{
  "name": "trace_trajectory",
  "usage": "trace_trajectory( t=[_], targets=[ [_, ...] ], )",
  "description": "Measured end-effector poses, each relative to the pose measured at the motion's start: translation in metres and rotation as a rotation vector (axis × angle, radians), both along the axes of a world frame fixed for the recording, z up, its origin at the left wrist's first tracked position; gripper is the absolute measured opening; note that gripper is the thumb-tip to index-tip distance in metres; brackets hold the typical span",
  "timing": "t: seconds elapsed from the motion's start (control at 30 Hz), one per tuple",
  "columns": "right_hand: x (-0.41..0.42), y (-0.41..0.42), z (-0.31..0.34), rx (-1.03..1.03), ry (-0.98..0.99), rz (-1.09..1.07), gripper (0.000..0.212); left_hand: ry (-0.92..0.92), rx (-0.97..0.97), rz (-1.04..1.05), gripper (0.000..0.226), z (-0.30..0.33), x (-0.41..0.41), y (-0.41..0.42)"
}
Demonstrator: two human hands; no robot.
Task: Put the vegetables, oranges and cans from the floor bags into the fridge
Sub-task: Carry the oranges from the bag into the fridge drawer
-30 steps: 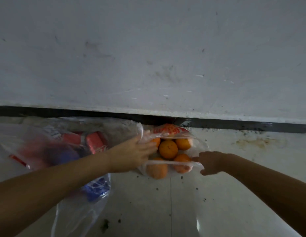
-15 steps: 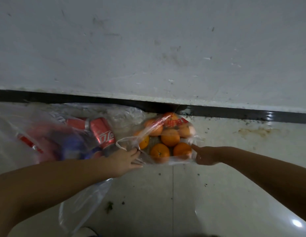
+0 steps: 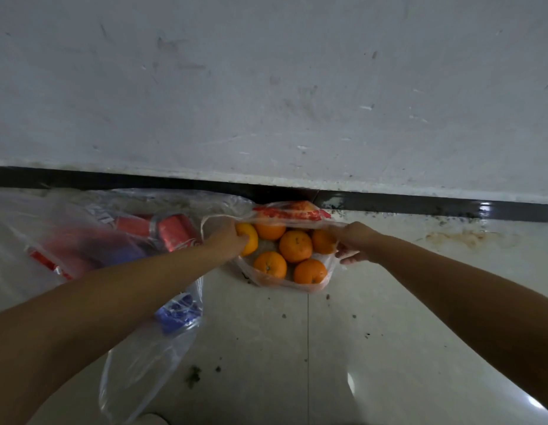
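Observation:
A clear plastic bag (image 3: 292, 214) with red print lies on the floor against the wall, holding several oranges (image 3: 295, 246). My left hand (image 3: 228, 239) reaches into the bag's left side and closes on the leftmost orange (image 3: 249, 240). My right hand (image 3: 354, 242) pinches the bag's right edge and holds it open. To the left lies a larger clear bag (image 3: 82, 228) with red cans (image 3: 174, 233) and blue cans (image 3: 177, 312) inside.
A white wall with a black skirting strip (image 3: 419, 204) runs right behind the bags. The pale tiled floor (image 3: 373, 348) in front carries scattered dark crumbs and a rusty stain at the right.
My left hand moved from the bag's front edge up into the opening and onto an orange. The right hand rose and pulled the bag's right edge wider.

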State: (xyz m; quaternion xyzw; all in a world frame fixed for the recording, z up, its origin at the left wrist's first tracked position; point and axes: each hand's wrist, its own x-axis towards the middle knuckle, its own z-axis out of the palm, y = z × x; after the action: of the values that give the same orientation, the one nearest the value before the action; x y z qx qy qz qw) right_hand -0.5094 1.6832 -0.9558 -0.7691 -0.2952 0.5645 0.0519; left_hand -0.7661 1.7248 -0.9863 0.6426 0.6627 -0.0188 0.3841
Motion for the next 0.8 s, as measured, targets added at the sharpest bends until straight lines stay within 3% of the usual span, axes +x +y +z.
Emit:
trace_trajectory(
  t=[0.13, 0.27, 0.43, 0.53, 0.57, 0.67, 0.73, 0.8],
  targets=[
    [0.003, 0.006, -0.007, 0.078, -0.188, 0.247, 0.047, -0.186, -0.189, 0.156, 0.04, -0.005, 0.014, 0.008],
    [0.019, 0.011, -0.013, 0.067, -0.082, 0.178, 0.041, -0.304, -0.317, 0.241, 0.055, -0.019, 0.01, 0.015],
    [0.026, 0.012, -0.033, 0.03, -0.233, 0.204, 0.026, -0.403, -0.471, 0.127, 0.022, -0.026, 0.003, 0.011],
    [0.031, 0.017, -0.038, -0.075, -0.202, 0.098, 0.025, -0.324, -0.28, -0.059, 0.017, -0.02, 0.001, 0.016],
    [0.032, 0.022, -0.037, -0.075, -0.234, 0.138, 0.028, -0.244, -0.134, -0.118, 0.014, -0.018, 0.001, 0.019],
    [0.024, 0.034, -0.029, 0.098, -0.444, 0.458, 0.041, 0.031, 0.222, -0.368, 0.045, -0.014, 0.009, 0.021],
    [0.008, 0.034, -0.024, 0.311, -0.437, 0.625, 0.048, 0.072, 0.247, -0.527, 0.059, -0.016, 0.02, 0.02],
    [-0.006, 0.028, -0.028, 0.401, -0.362, 0.764, 0.06, 0.026, 0.163, -0.502, 0.069, -0.015, 0.033, 0.02]
  ],
)
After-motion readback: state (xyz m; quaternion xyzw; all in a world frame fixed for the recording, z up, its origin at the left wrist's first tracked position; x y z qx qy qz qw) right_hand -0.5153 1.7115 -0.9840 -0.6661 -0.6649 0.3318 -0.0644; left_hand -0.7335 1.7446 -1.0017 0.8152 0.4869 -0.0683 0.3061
